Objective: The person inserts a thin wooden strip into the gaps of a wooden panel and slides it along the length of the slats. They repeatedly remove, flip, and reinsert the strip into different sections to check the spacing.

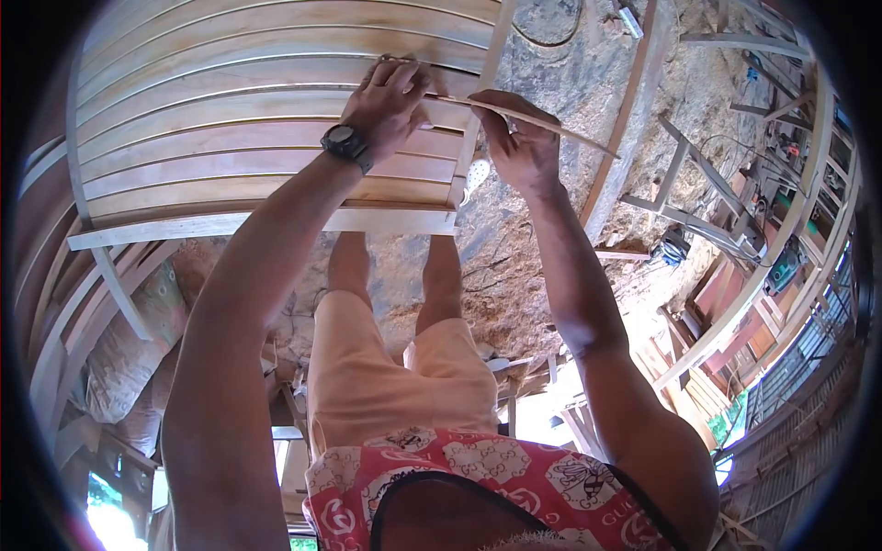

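Note:
A thin wooden strip (574, 136) runs slantwise over the right edge of a slatted wooden panel (266, 151) and sticks out past it. My right hand (524, 142) pinches the strip between thumb and fingers, just off the panel's edge. On the slats, my left hand (388, 99) has its fingers bent and bunched around the strip's other end, which they partly hide. A dark watch (344, 142) is on my left wrist. Pale slats lie side by side within the panel's frame, with narrow dark lines between them.
Bare, uneven ground (542, 239) lies below. A long wooden board (625, 119) stretches along the right. Beyond it stand wooden frames (707, 184) and a green power tool (784, 268). A filled sack (138, 354) and curved timbers are at the left.

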The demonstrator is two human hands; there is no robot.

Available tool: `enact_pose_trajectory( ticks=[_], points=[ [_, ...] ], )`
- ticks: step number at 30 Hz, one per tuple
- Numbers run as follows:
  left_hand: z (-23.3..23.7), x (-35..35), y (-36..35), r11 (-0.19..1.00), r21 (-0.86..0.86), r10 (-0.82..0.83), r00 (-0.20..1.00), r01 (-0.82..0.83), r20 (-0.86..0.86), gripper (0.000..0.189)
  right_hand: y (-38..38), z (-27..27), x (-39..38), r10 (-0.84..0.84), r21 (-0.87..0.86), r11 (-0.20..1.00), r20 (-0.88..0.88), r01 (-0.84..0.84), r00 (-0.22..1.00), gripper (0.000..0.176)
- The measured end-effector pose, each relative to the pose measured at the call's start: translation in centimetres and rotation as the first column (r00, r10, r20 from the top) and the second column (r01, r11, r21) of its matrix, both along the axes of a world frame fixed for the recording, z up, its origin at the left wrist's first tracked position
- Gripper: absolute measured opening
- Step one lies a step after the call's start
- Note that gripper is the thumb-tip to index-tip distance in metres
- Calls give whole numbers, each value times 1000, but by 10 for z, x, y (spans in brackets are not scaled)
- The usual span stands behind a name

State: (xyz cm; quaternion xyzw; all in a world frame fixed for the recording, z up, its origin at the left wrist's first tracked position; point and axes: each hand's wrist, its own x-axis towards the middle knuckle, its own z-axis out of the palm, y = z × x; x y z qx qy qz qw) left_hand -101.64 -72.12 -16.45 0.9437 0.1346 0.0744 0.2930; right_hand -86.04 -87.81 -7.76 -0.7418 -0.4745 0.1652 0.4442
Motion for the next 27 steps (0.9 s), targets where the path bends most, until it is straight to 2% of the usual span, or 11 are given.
enact_pose_trajectory(
  ticks=[2,4,9,11,15,17,19,20,24,26,27],
  points=[
    [-1,0,0,1000,0,14,1000,-14,5,57,3,2,2,11,48,999,90,-15,996,11],
    [-4,0,1,998,64,6,999,-8,45,61,4,2,3,22,47,999,90,-26,996,11],
    [-7,1,-3,997,73,17,998,-22,66,59,5,8,2,45,38,998,112,-49,993,14],
    [-10,2,-4,996,86,16,997,-23,76,58,5,14,1,75,-34,997,168,-70,983,15],
    [-11,2,-9,994,77,63,990,-74,128,56,8,13,-2,74,-5,997,171,-75,982,17],
    [-11,3,-12,994,51,93,986,-100,137,54,8,14,-4,40,-59,998,136,-33,990,16],
    [-13,4,-16,989,-63,140,987,-136,75,36,8,9,-4,50,-38,998,133,-45,990,15],
    [-15,2,-16,989,-63,140,987,-136,75,36,9,8,-4,60,-15,998,131,-58,990,14],
    [-19,-2,-19,991,-82,116,986,-107,120,14,10,17,-4,67,0,998,127,-67,990,12],
    [-18,-3,-19,989,-99,125,984,-113,130,9,8,34,-7,-109,-36,994,-86,107,990,13],
    [-19,-3,-18,991,-80,118,981,-106,156,12,7,38,-7,-104,19,994,-41,105,994,12]
  ],
)
